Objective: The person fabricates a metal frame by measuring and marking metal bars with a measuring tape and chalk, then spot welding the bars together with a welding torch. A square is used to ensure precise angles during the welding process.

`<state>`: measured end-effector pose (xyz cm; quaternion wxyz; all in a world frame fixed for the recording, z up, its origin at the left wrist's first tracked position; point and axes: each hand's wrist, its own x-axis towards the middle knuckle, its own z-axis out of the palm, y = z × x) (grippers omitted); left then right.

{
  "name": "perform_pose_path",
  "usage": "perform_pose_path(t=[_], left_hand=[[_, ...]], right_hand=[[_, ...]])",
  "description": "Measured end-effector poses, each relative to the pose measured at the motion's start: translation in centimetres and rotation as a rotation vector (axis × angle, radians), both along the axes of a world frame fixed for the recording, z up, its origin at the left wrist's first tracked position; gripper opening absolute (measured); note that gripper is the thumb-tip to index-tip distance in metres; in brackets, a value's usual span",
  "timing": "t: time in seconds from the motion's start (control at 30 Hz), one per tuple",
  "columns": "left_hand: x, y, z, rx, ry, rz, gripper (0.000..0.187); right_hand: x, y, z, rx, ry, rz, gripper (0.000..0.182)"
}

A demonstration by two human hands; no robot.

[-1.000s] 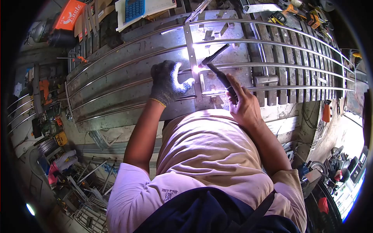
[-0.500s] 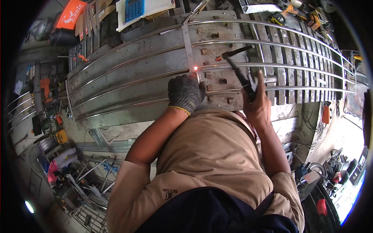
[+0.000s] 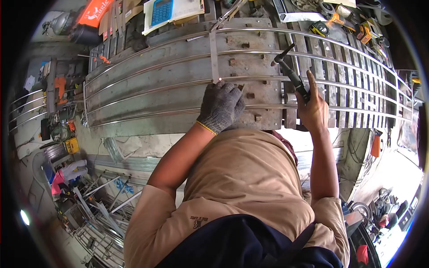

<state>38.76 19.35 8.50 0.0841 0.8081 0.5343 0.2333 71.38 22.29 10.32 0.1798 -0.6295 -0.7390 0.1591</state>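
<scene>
My left hand [image 3: 222,106], in a dark grey knitted glove with a yellow cuff edge, is closed at the lower end of a flat metal strip [image 3: 213,53]. Its curled fingers hide whatever they grip. Just above the knuckles, a small spot [image 3: 219,79] glows where the strip meets one of the long curved steel tubes [image 3: 263,78]. In my bare right hand [image 3: 314,107] is a black TIG welding torch [image 3: 292,76], with the index finger stretched along its side. The torch head is apart from the glowing spot, over the tubes to the right.
The tubes lie across a metal bench plate [image 3: 152,96] with small brackets and a slatted part [image 3: 333,89]. Behind are a blue calculator [image 3: 161,12] on papers, an orange Eagle box [image 3: 95,12], a tape measure [image 3: 320,28] and yellow tools. Metal frames [image 3: 96,196] stand at lower left.
The torch has moved right and away from the joint, and the glow there has shrunk. My left hand stays at the strip. The whole view has shifted slightly.
</scene>
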Motion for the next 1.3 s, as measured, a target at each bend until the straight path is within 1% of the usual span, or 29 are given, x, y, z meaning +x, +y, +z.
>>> perform_pose_path(t=[0.07,0.17,0.2,0.3,0.37,0.43,0.47,0.5,0.57,0.6,0.67,0.7,0.73,0.8,0.83,0.87,0.97,1.03,1.07,1.17,1.27,1.3], left_hand=[[-0.6,0.2,2.1,0.065,-0.109,0.032,0.015],[-3.6,-0.3,0.5,-0.070,-0.382,0.290,0.018],[-5.5,-0.6,-0.2,-0.152,-0.382,0.340,0.018],[-9.4,-0.6,-1.5,-0.324,-0.611,0.477,0.019],[-11.7,0.0,-3.1,-0.422,-0.774,0.471,0.021],[-12.3,0.8,-2.3,-0.492,-0.971,0.473,0.020],[-12.3,1.3,-2.1,-0.482,-1.040,0.459,0.018],[-12.5,1.9,-2.1,-0.514,-1.051,0.437,0.018],[-12.8,3.3,-2.2,-0.581,-1.070,0.388,0.016],[-12.8,3.9,-2.2,-0.588,-1.042,0.406,0.018],[-13.4,4.9,-2.4,-0.544,-0.848,0.369,0.017],[-13.6,5.4,-2.6,-0.523,-0.749,0.350,0.016],[-13.5,6.0,-3.6,-0.474,-0.775,0.350,0.021],[-13.5,6.9,-4.8,-0.478,-0.657,0.320,0.022],[-13.4,7.2,-5.1,-0.481,-0.597,0.305,0.023],[-13.2,7.4,-5.4,-0.470,-0.617,0.304,0.023],[-13.0,7.8,-6.4,-0.350,-0.514,0.264,0.030],[-12.8,7.7,-5.1,-0.429,-0.478,0.276,0.037],[-12.7,7.4,-4.6,-0.470,-0.460,0.291,0.041],[-11.8,7.2,-4.5,-0.514,-0.429,0.283,0.045],[-11.0,7.3,-5.3,-0.460,-0.449,0.251,0.045],[-10.8,7.8,-5.5,-0.501,-0.432,0.255,0.044]], right_hand=[[-0.1,0.0,0.3,-0.043,0.006,-0.003,0.083],[-0.1,0.1,0.3,-0.054,0.023,0.013,0.081],[-0.1,0.2,0.3,-0.070,0.025,0.013,0.081],[-0.7,0.6,0.4,-0.102,0.007,0.009,0.081],[-1.4,0.8,0.6,-0.119,-0.019,-0.003,0.081],[-2.1,1.0,0.5,-0.136,-0.032,-0.021,0.081],[-2.2,1.0,0.0,-0.132,-0.035,-0.024,0.081],[-2.4,1.1,-0.4,-0.127,-0.039,-0.029,0.081],[-2.7,1.0,-1.0,-0.134,-0.041,-0.060,0.080],[-2.9,0.8,-1.3,-0.121,-0.025,-0.076,0.081],[-3.1,0.2,-1.9,-0.104,0.016,-0.095,0.080],[-2.9,0.0,-2.5,-0.098,-0.013,-0.087,0.081],[-2.6,-0.3,-3.0,-0.092,-0.041,-0.079,0.081],[-2.7,-0.7,-3.5,-0.118,-0.068,-0.104,0.083],[-3.0,-0.8,-3.6,-0.079,-0.078,-0.104,0.082],[-3.1,-0.9,-3.7,-0.093,-0.088,-0.129,0.082],[-3.7,-1.5,-3.3,-0.183,-0.078,-0.208,0.081],[-3.7,-1.5,-3.5,-0.203,-0.082,-0.240,0.081],[-3.3,-1.5,-4.0,-0.159,-0.081,-0.198,0.081],[-3.1,-1.5,-4.4,-0.127,-0.074,-0.174,0.081],[-3.7,-1.4,-3.4,-0.171,-0.123,-0.169,0.082],[-4.1,-1.3,-2.8,-0.189,-0.137,-0.173,0.082]])
